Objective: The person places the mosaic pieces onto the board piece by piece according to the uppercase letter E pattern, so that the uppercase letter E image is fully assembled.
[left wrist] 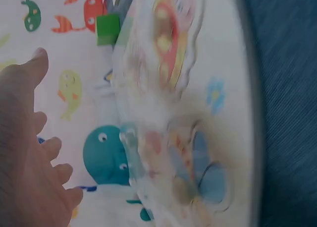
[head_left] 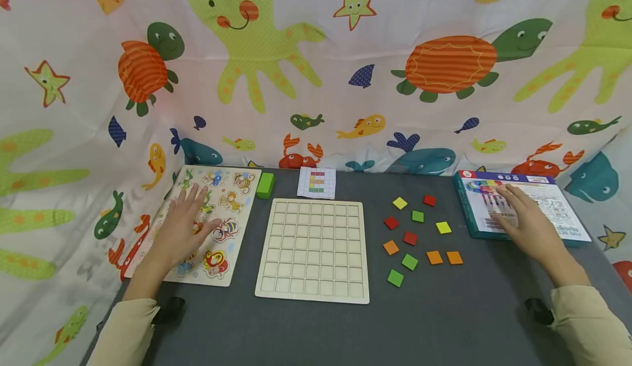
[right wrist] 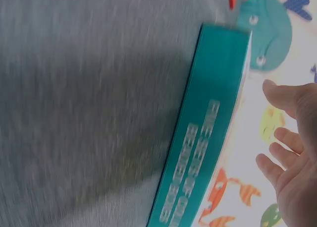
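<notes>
My left hand (head_left: pixel 182 226) is spread, fingers straight, over a wooden puzzle board (head_left: pixel 207 281) with cartoon animal pieces. In the left wrist view that hand (left wrist: pixel 29 152) appears to hover beside the board, holding nothing. On the right, my other hand (head_left: pixel 530 223) extends with loose fingers above a flat teal-and-white box (head_left: pixel 558 212); whether it touches the lid I cannot tell. Seen from the right wrist, the hand (right wrist: pixel 297 142) is bare of any object near the box's teal side (right wrist: pixel 218 63). Between the hands lies a pale wooden grid board (head_left: pixel 316 298).
Small square tiles in red (head_left: pixel 410 238), green (head_left: pixel 409 262), orange (head_left: pixel 434 257) and yellow (head_left: pixel 443 227) lie scattered right of the grid. Behind it rests a pattern card (head_left: pixel 316 183), beside a green block (head_left: pixel 265 185). A sea-animal curtain (head_left: pixel 336 80) borders the dark table (head_left: pixel 395 327).
</notes>
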{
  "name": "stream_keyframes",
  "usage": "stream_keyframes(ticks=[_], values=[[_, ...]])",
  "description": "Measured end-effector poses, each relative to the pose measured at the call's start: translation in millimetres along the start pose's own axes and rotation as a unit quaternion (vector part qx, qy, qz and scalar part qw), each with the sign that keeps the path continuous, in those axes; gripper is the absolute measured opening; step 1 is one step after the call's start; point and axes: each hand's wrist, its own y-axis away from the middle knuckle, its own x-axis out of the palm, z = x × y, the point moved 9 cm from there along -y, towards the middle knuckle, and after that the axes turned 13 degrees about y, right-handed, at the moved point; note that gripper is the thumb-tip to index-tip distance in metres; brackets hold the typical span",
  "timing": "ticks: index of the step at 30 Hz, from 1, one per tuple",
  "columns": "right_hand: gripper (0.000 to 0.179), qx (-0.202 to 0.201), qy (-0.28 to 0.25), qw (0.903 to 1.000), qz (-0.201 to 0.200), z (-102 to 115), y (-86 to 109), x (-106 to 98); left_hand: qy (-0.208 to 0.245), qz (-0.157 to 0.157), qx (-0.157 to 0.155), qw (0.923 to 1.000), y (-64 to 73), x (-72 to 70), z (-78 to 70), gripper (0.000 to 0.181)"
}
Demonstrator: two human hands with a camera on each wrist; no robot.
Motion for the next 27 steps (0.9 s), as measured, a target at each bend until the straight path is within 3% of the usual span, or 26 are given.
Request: stream_keyframes(ticks=[7,15,27], values=[[0.062,-0.064,-0.027,0.9967,-0.043,42,-1.3,-3,-0.001,0.015,0.002,0.9999,13.4,22.7,-19.1,0.089],[0.049,-0.159,-0.036,0.9824,-0.091,105,0.0,4,0.028,0.05,0.026,0.998,25.6,49.9,-46.3,0.093],[0.036,-0.202,-0.099,0.9741,-0.025,165,-20.4,35,0.067,0.1,0.061,0.9908,42.7,93.0,-92.0,0.092]])
